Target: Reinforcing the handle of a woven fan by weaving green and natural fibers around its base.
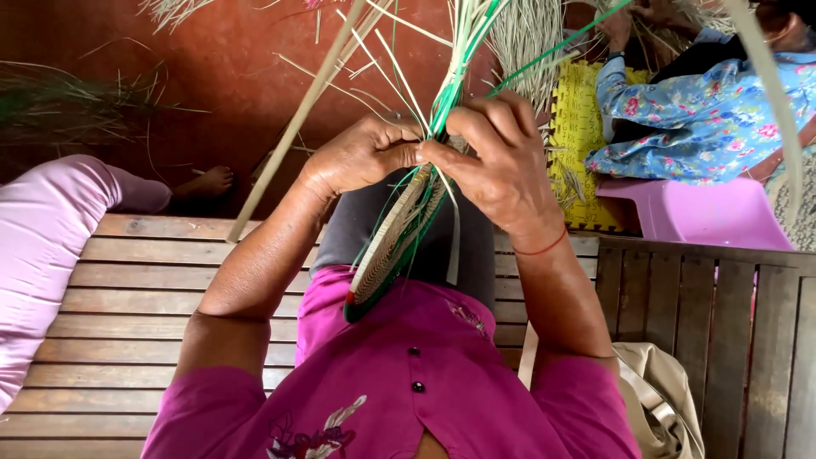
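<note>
Coiled woven disc (387, 255) held edge-on above lap, w/ green & pale strands (450, 68) rising. Rim pinched by left hand (361, 153) & right hand (501, 166), both closed. Judged light, semi-stiff; strands flexible; best gripped at rim.

Coiled woven disc (387, 251) of pale straw, edged in green with a dab of red at the lower rim, standing on edge and tilted over the lap. Loose green and pale strands (450, 64) fanning up from its top edge, pinched there between both hands' fingertips.
</note>
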